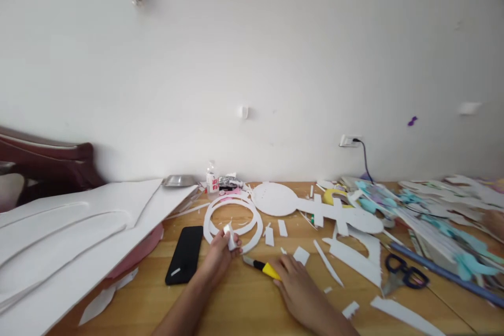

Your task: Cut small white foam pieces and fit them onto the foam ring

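Note:
Between the fingers of my left hand (221, 252) is a small white foam board piece (231, 237), held a little above the table. My right hand (295, 286) lies low over the tabletop with its fingers closed around a yellow and black utility knife (263, 268). The knife's blade points left, toward my left hand, and does not touch the white piece. Just beyond my left hand lie overlapping white foam rings (258, 220). A black phone (184, 255) rests left of that hand, with a tiny white scrap on it.
Large white foam boards (118, 215) cover the table's left side. A white oval cutout (274, 198) joins a long crossed strip. Scissors (405, 274) and a blue rod (449, 273) lie right, beside piled scraps. A bottle (212, 178) and metal tray (179, 181) stand behind. Another hand (494, 223) shows far right.

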The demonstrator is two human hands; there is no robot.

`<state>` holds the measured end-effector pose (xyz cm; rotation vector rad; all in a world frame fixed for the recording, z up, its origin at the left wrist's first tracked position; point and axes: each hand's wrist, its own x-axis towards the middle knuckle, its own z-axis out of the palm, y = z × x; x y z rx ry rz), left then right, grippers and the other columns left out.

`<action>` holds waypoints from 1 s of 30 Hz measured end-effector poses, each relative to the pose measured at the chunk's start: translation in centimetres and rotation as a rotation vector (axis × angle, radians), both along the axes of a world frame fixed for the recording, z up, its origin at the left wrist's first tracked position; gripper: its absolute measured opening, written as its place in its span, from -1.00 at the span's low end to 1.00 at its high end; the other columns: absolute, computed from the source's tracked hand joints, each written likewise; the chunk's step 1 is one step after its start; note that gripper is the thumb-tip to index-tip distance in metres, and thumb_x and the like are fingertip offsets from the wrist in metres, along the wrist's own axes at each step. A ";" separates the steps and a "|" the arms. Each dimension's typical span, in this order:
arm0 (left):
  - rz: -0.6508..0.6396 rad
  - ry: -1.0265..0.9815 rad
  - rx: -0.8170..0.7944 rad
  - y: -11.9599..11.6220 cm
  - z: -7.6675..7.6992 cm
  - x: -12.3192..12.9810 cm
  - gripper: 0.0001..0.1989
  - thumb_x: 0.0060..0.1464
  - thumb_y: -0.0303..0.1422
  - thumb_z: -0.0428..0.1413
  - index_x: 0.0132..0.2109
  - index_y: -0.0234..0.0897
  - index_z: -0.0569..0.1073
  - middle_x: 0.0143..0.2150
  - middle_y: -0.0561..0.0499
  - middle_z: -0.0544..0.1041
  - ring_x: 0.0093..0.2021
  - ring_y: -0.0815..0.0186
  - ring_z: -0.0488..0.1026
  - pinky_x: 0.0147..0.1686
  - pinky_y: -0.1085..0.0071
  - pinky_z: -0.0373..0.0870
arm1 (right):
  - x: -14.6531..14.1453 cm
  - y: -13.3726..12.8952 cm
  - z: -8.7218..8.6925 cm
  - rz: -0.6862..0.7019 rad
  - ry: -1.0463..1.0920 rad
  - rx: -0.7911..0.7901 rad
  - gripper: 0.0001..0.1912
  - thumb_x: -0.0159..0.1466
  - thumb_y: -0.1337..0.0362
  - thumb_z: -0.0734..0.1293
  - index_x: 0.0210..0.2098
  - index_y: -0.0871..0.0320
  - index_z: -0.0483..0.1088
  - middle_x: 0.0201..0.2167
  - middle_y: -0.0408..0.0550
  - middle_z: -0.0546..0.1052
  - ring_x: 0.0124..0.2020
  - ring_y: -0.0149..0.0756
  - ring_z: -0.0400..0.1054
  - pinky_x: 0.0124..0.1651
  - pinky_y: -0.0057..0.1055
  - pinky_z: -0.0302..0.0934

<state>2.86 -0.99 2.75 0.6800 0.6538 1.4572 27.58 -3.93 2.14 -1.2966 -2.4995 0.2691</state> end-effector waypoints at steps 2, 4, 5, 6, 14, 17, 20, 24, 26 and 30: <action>-0.009 -0.029 0.008 -0.2 -0.2 -0.2 -0.70 0.03 -0.28 0.26 -0.31 -0.26 0.27 -0.39 0.06 0.39 -0.37 0.36 0.41 -0.36 0.40 0.37 | -0.2 -0.1 0.1 0.009 -0.016 0.019 -0.60 0.30 0.39 0.16 0.10 0.05 0.33 -0.03 0.06 0.39 0.03 -0.09 0.26 0.09 -0.17 0.16; -0.030 -0.054 0.027 -0.4 -0.2 -0.4 -0.69 0.02 -0.29 0.26 -0.31 -0.26 0.25 -0.41 0.09 0.36 -0.44 0.42 0.34 -0.39 0.43 0.33 | -1.0 -0.1 0.4 -0.056 -0.042 0.071 -0.55 0.26 0.46 0.16 0.12 0.10 0.33 -0.03 0.11 0.40 0.05 -0.03 0.25 0.09 -0.10 0.16; -0.043 -0.062 0.032 -0.6 -0.2 -0.5 -0.68 0.02 -0.29 0.26 -0.32 -0.26 0.24 -0.42 0.10 0.35 -0.47 0.44 0.31 -0.43 0.45 0.30 | -1.7 0.1 0.6 -0.113 -0.047 0.107 -0.50 0.23 0.49 0.17 0.15 0.15 0.30 -0.01 0.17 0.39 0.06 0.02 0.24 0.10 -0.05 0.15; -0.054 -0.067 0.033 -0.6 -0.1 -0.5 -0.68 0.02 -0.29 0.26 -0.32 -0.26 0.23 -0.42 0.10 0.34 -0.50 0.46 0.27 -0.46 0.47 0.27 | -2.7 0.3 0.9 -0.155 -0.028 0.146 -0.47 0.23 0.50 0.17 0.20 0.19 0.25 0.05 0.22 0.36 0.10 0.06 0.21 0.13 0.00 0.12; -0.043 0.071 0.058 0.0 -0.7 -0.8 -0.73 0.05 -0.26 0.23 -0.27 -0.29 0.30 -0.42 0.09 0.36 -0.47 0.44 0.29 -0.50 0.52 0.18 | -10.4 6.9 1.8 0.415 0.379 0.143 0.06 0.15 0.06 0.45 0.39 0.23 -0.23 0.33 0.31 0.06 0.35 0.04 -0.06 0.31 -0.04 -0.01; 0.000 0.088 0.085 0.3 -0.7 -1.3 -0.73 0.03 -0.26 0.24 -0.24 -0.30 0.33 -0.42 0.09 0.38 -0.48 0.43 0.30 -0.47 0.50 0.21 | -11.2 7.9 0.6 0.506 0.484 0.106 -0.15 0.23 0.27 0.38 0.37 0.12 -0.12 0.22 0.16 0.26 0.27 -0.11 0.12 0.27 -0.11 0.07; -0.020 0.115 0.118 0.2 -0.6 -1.3 -0.75 0.05 -0.25 0.22 -0.29 -0.31 0.34 -0.42 0.07 0.39 -0.45 0.40 0.33 -0.43 0.46 0.24 | -11.1 7.7 -0.4 0.496 0.575 0.113 -0.20 0.21 0.37 0.36 0.35 0.12 -0.05 0.17 0.14 0.30 0.23 -0.13 0.16 0.25 -0.12 0.11; -0.100 0.160 0.133 -0.2 -0.7 -0.9 -0.76 0.09 -0.26 0.20 -0.23 -0.31 0.35 -0.41 0.06 0.38 -0.44 0.40 0.33 -0.42 0.47 0.21 | -10.5 7.6 -0.7 0.493 0.614 0.118 -0.18 0.15 0.33 0.41 0.33 0.13 0.01 0.23 0.16 0.24 0.28 -0.11 0.10 0.29 -0.12 0.04; -0.125 0.179 0.137 -0.3 -0.8 -0.7 -0.75 0.09 -0.27 0.21 -0.17 -0.30 0.35 -0.42 0.08 0.36 -0.45 0.43 0.30 -0.44 0.50 0.17 | -10.1 7.7 -0.7 0.497 0.622 0.084 -0.18 0.13 0.33 0.43 0.31 0.11 0.05 0.22 0.13 0.27 0.26 -0.13 0.13 0.29 -0.15 0.05; -0.195 0.179 0.140 -0.6 -0.9 -0.5 -0.77 0.09 -0.29 0.22 -0.22 -0.32 0.36 -0.43 0.08 0.34 -0.48 0.46 0.25 -0.49 0.52 0.09 | -9.7 7.3 -0.4 0.528 0.650 0.027 -0.12 0.09 0.29 0.47 0.31 0.06 0.03 0.22 0.10 0.27 0.23 -0.16 0.18 0.26 -0.21 0.09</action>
